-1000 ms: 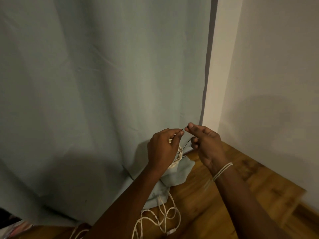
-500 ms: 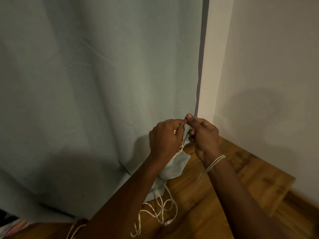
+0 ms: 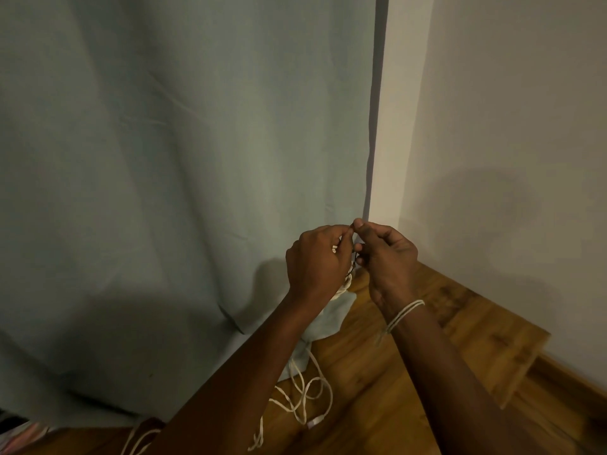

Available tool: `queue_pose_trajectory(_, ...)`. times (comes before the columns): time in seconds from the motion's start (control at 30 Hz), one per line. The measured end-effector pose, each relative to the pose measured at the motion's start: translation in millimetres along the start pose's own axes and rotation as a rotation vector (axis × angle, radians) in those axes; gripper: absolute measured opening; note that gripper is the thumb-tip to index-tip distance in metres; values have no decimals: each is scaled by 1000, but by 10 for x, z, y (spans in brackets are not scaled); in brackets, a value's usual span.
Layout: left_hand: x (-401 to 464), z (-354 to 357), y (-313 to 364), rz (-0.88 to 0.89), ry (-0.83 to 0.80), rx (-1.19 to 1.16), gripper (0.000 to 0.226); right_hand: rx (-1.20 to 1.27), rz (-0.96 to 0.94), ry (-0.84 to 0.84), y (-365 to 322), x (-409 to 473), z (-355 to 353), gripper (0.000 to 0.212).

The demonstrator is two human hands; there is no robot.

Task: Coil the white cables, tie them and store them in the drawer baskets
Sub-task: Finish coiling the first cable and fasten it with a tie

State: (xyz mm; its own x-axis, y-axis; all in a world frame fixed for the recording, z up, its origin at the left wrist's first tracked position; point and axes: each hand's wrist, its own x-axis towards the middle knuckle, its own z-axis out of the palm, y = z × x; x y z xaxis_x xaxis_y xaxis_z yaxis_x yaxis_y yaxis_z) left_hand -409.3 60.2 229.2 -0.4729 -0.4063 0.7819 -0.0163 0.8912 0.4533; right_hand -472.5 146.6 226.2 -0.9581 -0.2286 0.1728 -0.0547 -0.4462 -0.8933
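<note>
Hands have drawn closer together over the last second: the left hand (image 3: pixel 315 261) and right hand (image 3: pixel 386 257), a little apart before with a thin dark tie stretched between them, now meet fingertip to fingertip just in front of the curtain (image 3: pixel 184 178), near its right edge. The left hand has its fingers curled round a small bundle of white cable (image 3: pixel 345 285), which peeks out below the palm and against the curtain's hem. The right hand pinches the dark tie (image 3: pixel 355 254) between thumb and forefinger, its other fingers tucked in; the tie itself is too thin and dim to follow fully.

That closing-up suggests the tie is being twisted or cinched round the coil, so the tying step looks nearly done for this bundle, though whether the knot is finished cannot be told. More loose cable (image 3: pixel 305 399) trails on the wooden floor (image 3: pixel 427 366) below the curtain's hem, nearer the person, still uncoiled. A pale cord (image 3: pixel 402 313) circles the right wrist. No drawer or basket is in view, so storing seems some way off.
</note>
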Motion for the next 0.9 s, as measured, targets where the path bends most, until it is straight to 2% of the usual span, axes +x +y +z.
queue_pose_trajectory(0.23,-4,35,-15,-26,-5,-25,23,3,-11,-1,6,-20,-9,17)
queue_pose_trajectory(0.5,-14,56,16,-29,23,-74,24,172,124,-3,10,-13,-11,22)
queue_pose_trajectory(0.73,-20,85,-13,-29,5,-47,25,188,162,-26,34,0,-16,49)
queue_pose_trajectory(0.8,-26,87,-24,-31,-8,-45,27,161,144,-17,44,-6,-14,48)
queue_pose_trajectory(0.9,-22,87,-25,-22,-4,-22,22,140,118,-16,69,5,-13,33)
